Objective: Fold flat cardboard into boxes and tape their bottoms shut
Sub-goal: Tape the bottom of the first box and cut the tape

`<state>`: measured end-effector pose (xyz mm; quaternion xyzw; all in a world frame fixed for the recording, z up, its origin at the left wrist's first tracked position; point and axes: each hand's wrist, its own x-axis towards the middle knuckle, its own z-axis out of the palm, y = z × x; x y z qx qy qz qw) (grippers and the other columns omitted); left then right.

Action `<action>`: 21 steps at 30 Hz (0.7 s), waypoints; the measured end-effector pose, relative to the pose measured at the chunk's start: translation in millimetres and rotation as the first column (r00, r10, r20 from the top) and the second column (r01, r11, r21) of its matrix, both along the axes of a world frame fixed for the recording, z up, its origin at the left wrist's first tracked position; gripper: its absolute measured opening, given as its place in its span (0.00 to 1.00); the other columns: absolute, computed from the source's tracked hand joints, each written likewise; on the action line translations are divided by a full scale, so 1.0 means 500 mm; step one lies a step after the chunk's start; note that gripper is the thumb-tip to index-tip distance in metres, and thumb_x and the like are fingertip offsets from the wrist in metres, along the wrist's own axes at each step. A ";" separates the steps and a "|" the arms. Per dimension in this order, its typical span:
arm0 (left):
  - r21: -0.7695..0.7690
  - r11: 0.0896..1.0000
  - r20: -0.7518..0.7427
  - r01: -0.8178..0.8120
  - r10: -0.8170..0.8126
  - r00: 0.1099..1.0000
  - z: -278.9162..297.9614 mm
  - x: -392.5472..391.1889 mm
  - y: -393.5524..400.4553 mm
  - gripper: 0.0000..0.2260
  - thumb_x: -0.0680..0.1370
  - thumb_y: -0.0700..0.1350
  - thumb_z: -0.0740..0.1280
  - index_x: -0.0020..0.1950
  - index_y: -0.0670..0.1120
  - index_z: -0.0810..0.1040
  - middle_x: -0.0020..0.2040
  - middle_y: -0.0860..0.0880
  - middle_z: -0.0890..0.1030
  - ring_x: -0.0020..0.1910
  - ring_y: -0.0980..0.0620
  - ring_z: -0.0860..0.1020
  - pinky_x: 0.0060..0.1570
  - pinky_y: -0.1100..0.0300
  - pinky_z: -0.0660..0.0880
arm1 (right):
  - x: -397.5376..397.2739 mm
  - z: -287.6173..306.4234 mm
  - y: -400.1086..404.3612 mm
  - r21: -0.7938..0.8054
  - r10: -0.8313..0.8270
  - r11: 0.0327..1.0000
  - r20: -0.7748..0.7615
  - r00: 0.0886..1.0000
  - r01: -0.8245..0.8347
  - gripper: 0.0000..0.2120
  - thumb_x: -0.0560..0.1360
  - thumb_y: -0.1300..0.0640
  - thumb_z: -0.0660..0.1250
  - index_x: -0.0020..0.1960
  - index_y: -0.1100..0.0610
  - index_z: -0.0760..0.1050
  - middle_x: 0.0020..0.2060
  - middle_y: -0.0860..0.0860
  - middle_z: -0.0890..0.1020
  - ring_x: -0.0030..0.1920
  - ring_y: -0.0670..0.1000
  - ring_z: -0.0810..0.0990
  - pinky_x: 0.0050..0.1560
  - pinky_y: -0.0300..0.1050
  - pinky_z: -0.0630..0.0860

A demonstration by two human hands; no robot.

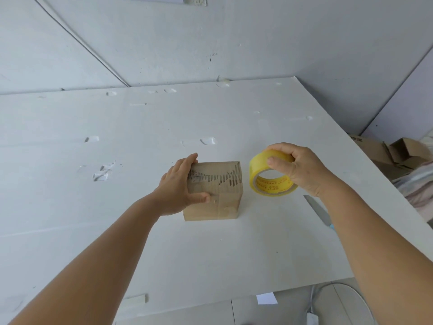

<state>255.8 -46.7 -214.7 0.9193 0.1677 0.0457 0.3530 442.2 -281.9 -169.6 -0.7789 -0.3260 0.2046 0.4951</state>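
A small brown cardboard box (pixel 228 197) stands on the white table (pixel 117 184), its upper face torn so the corrugated ribs show. My left hand (pixel 179 187) grips the box's left side, fingers over the far edge and thumb pressed on the near face. Just right of the box, my right hand (pixel 297 168) holds a yellow roll of clear tape (pixel 262 179) upright, fingers curled over its top and thumb on the rim. The roll sits a little apart from the box.
A knife with a light blue handle (pixel 319 212) lies on the table behind my right forearm. Several cardboard pieces (pixel 396 152) are piled on the floor at the right, beyond the table edge. A white wall rises behind the table.
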 end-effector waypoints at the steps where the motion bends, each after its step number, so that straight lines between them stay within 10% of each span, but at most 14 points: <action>1: 0.009 1.000 -0.002 0.002 -0.002 1.000 -0.001 -0.001 0.001 0.48 0.67 0.60 0.74 0.78 0.54 0.48 0.70 0.56 0.60 0.68 0.53 0.60 0.71 0.48 0.58 | -0.001 -0.004 0.000 -0.006 -0.001 1.000 0.003 1.000 0.001 0.09 0.71 0.48 0.72 0.51 0.41 0.78 0.49 0.43 0.81 0.50 0.43 0.78 0.46 0.36 0.70; 21: 0.514 0.770 -0.406 0.377 -0.169 0.898 0.048 0.086 -0.097 0.44 0.75 0.70 0.50 0.76 0.43 0.33 0.78 0.46 0.36 0.76 0.49 0.33 0.73 0.48 0.36 | -0.017 -0.054 0.031 -0.078 0.030 0.996 -0.031 0.999 -0.032 0.13 0.64 0.37 0.67 0.48 0.34 0.75 0.55 0.47 0.75 0.56 0.47 0.75 0.51 0.41 0.70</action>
